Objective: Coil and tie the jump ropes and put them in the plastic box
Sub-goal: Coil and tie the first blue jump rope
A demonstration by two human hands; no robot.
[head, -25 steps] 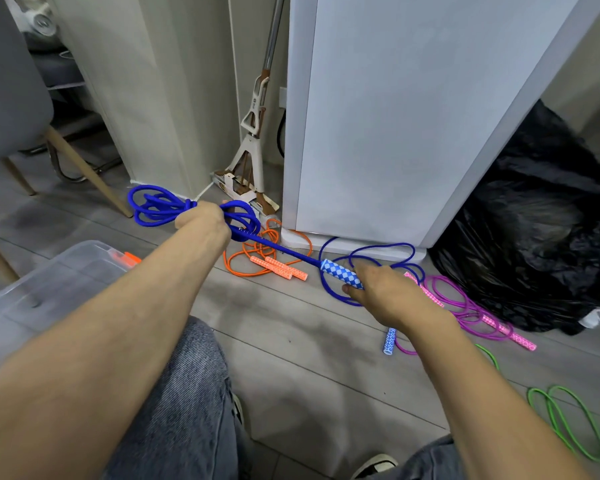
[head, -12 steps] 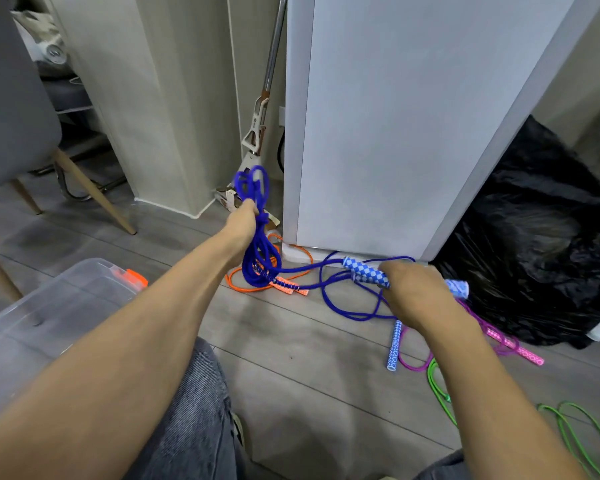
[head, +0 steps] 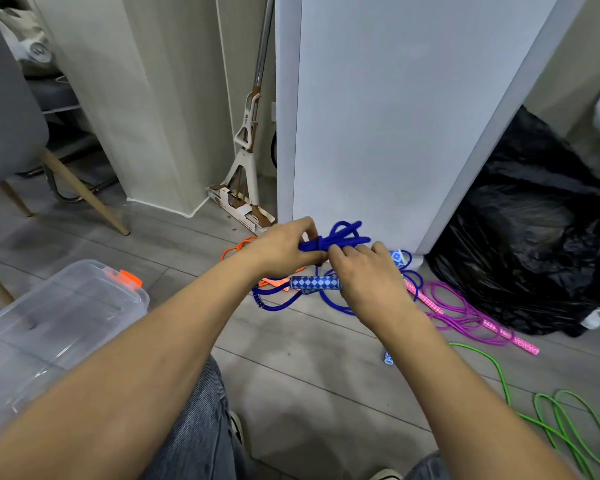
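Note:
A blue jump rope (head: 340,237) is bunched into loops in front of me, above the floor. My left hand (head: 281,247) grips the bunch at its left end. My right hand (head: 364,275) pinches the same bunch from the right, and one blue-and-white checked handle (head: 314,284) hangs just below both hands. The rope's other checked handle (head: 397,258) shows behind my right hand. More blue cord trails on the floor under the hands. The clear plastic box (head: 56,327) with an orange latch sits at the lower left.
An orange rope (head: 243,245) lies behind my left hand, a purple rope (head: 465,310) with pink handles to the right, a green rope (head: 561,420) at the lower right. A black bag (head: 534,237), a white cabinet (head: 395,116), a mop (head: 246,150) and chair legs (head: 84,195) stand around.
My left hand swung the blue coil from the left toward the middle. My right hand lifted off the floor with the handle and met the left hand at the bunch.

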